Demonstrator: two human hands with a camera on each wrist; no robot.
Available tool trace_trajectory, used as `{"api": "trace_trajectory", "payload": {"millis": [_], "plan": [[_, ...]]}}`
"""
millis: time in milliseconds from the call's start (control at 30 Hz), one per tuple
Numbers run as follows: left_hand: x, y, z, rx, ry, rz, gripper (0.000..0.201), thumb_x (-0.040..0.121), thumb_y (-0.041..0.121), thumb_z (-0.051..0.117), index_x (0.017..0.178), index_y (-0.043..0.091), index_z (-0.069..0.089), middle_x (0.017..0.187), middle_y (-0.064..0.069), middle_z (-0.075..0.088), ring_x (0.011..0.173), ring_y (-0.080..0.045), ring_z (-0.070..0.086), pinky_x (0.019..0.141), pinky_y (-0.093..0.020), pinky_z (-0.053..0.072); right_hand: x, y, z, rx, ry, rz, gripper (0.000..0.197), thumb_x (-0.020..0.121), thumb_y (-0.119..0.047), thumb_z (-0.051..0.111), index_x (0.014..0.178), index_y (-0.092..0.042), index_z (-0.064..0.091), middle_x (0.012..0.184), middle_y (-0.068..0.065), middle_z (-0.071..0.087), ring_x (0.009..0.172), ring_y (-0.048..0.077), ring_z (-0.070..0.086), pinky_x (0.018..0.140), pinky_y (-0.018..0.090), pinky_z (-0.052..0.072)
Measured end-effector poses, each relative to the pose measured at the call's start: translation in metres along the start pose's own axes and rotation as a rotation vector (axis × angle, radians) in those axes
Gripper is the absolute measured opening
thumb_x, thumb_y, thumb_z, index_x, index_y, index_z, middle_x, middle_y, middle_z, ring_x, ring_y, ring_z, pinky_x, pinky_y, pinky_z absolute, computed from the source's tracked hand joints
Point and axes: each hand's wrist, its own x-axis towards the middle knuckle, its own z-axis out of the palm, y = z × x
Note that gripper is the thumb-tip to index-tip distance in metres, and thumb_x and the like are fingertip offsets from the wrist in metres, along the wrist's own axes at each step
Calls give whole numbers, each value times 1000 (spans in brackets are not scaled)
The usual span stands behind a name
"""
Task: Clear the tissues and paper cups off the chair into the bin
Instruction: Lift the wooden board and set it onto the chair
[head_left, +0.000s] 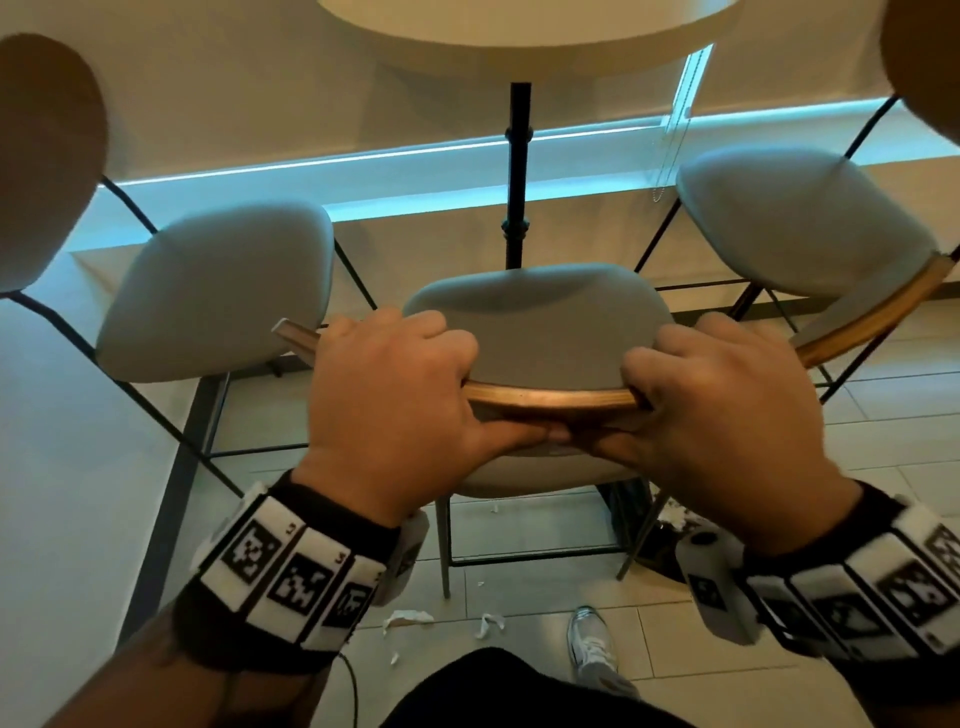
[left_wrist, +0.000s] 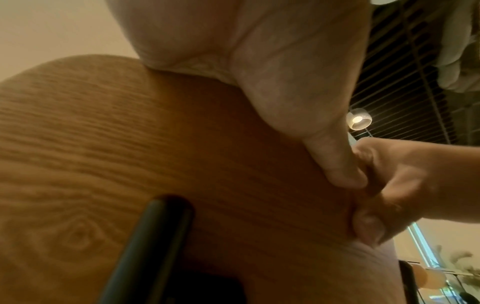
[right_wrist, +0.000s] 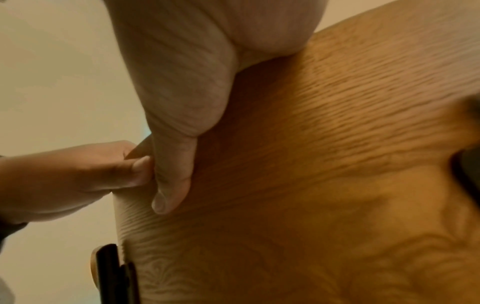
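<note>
Both my hands grip the curved wooden backrest (head_left: 550, 401) of the middle chair, whose grey seat (head_left: 540, 322) lies beyond it. My left hand (head_left: 405, 395) curls its fingers over the top edge with the thumb behind; my right hand (head_left: 711, 400) does the same, and the thumbs nearly meet. The left wrist view shows the wood-grain backrest (left_wrist: 182, 164) under my left thumb (left_wrist: 311, 107). In the right wrist view my right thumb (right_wrist: 176, 148) presses the backrest (right_wrist: 337, 164). Torn tissue scraps (head_left: 408, 618) lie on the floor tiles. No cup shows.
Two more grey chairs stand at the left (head_left: 218, 291) and right (head_left: 800, 218), around a round table (head_left: 519, 26) on a black pedestal (head_left: 519, 171). A dark object (head_left: 628, 512) with tissue bits (head_left: 675, 514) beside it sits under the chair's right side. My shoe (head_left: 592, 644) is nearby.
</note>
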Motion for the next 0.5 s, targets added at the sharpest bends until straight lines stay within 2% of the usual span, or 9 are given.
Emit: {"api": "trace_trajectory", "payload": {"millis": [200,400,500], "plan": [[24,11,13,39,-2,-59,82,70,101,34,59,22,53,59,7,43,58,-17,40,66,-33,25,22,32,8,42,44,-74,58,80,-79,52,67,-23,55,66,-6,38,65,16,34,63,32,27],[49,1,14,13,36,-61,69,69,96,46,60,28,38,61,9,36,60,-17,36,67,-34,24,50,35,19,81,111,-104,54,79,-73,61,65,-21,55,66,-5,35,66,17,33,65,33,25],[56,-2,16,-8,34,-70,64,67,95,50,65,35,29,61,10,34,61,-17,35,67,-34,25,59,36,22,91,113,-116,55,80,-73,57,66,-20,57,65,-3,43,65,20,39,65,33,27]]}}
